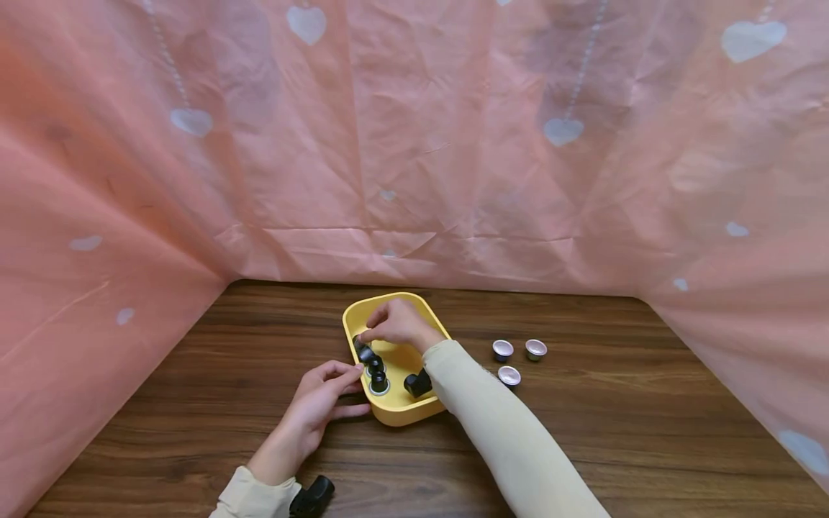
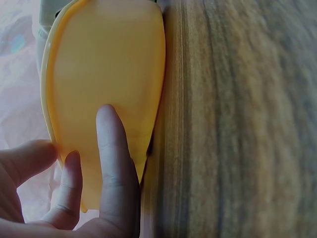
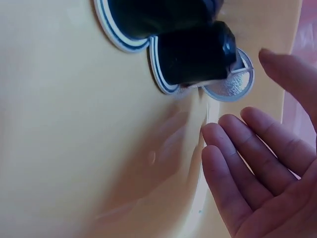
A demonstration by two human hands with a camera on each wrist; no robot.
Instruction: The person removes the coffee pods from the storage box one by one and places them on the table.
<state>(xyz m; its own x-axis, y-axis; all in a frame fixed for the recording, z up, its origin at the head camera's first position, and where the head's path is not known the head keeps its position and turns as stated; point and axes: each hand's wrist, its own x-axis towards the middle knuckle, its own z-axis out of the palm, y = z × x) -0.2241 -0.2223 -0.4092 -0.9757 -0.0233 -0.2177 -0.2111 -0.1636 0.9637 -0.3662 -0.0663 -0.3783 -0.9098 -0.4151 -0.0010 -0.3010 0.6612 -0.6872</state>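
Observation:
A yellow tray (image 1: 395, 417) with raised sides stands on the table. My left hand (image 1: 320, 396) is at its near left side, thumb at the rim and extended fingers against the outer wall (image 2: 109, 59). Inside, along the left wall, stand several black coffee capsules (image 1: 378, 381) in a row. My right hand (image 1: 398, 324) reaches over the far part of the tray, fingertips close by the row's far end. In the right wrist view its thumb and extended fingers (image 3: 257, 153) are apart, beside a capsule tipped with its silver foil lid (image 3: 230, 89) showing.
Right of the tray, three more capsules (image 1: 502, 350) sit on the wooden table (image 1: 622, 403), pale lids up. Pink curtain (image 1: 414, 144) closes off the back and both sides. Black wrist cameras (image 1: 314, 496) are worn at the sleeves.

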